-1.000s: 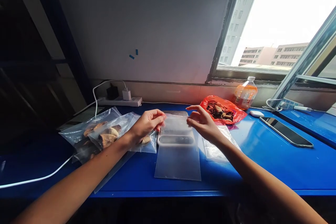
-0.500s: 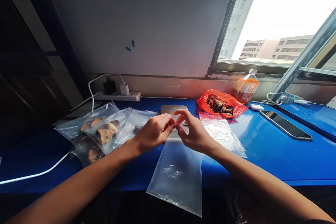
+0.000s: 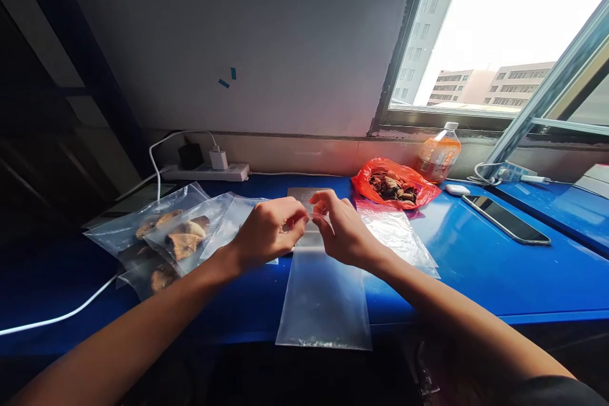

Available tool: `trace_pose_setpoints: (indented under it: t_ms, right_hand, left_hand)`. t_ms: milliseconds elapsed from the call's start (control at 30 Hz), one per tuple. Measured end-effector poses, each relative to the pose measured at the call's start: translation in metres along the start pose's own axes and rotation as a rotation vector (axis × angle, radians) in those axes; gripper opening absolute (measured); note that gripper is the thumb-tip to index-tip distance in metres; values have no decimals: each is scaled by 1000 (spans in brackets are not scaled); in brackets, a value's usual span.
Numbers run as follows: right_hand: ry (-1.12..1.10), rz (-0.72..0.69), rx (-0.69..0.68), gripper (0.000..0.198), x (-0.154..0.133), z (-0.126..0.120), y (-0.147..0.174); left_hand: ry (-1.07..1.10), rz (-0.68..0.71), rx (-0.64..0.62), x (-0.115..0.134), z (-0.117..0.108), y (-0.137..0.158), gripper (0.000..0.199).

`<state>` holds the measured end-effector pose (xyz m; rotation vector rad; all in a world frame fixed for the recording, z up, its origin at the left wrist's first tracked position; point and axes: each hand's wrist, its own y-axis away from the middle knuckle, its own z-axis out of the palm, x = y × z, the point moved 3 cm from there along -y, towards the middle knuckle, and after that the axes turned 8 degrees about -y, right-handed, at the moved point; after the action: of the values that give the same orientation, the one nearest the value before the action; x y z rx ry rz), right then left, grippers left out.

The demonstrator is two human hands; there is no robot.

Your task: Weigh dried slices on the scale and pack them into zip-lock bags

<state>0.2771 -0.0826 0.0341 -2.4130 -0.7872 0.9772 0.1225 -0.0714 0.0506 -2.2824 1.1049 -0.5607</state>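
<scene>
Both of my hands pinch the top edge of a clear plastic bag (image 3: 326, 301), which hangs down past the front edge of the table and looks empty. My left hand (image 3: 273, 228) has its thumb and fingers closed on the bag's upper left side. Facing it, my right hand (image 3: 345, 228) grips the upper right side, the fingers curled. Behind the hands lies a flat grey metallic plate (image 3: 299, 192), mostly covered by them. Left of my left hand, several filled clear bags (image 3: 185, 244) hold brown dried slices.
A red plastic bag (image 3: 361, 185) of dried brown pieces stands behind flat clear bags (image 3: 404, 238). An orange drink bottle (image 3: 440, 155), white earbud case (image 3: 457, 190) and phone (image 3: 507, 220) are at right. A power strip (image 3: 204, 172) with white cables lies back left.
The bag has swung from a slant to hanging nearly straight, its bottom edge higher now. My hands have moved slightly apart at its top. The whole view has shifted a little.
</scene>
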Motion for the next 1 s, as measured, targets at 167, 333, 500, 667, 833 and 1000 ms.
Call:
trace_pose_setpoints:
  t_ms: [167,333,500,667,833,1000]
  right_hand:
    - [-7,25,17,23,16,-18,-5]
    - [-72,37,81,23,39,-38,-11]
    - [-21,161,228,20,85,-68,-12]
    - [-179,212,358,24,84,-88,-6]
    - [-267,36,-52,19,39,-60,-7]
    - [-515,109,129,17,43,-60,-10]
  left_hand:
    - [20,-50,44,-5,-16,-4,14]
    - [30,-123,84,-7,-30,-8,14]
    - [125,-162,14,-14,-31,-9,16]
    - [267,-278,-65,-22,-22,-7,16]
    - [420,-401,9,-22,-9,-6,18]
    - [499,-465,-14,-22,-5,-4,22]
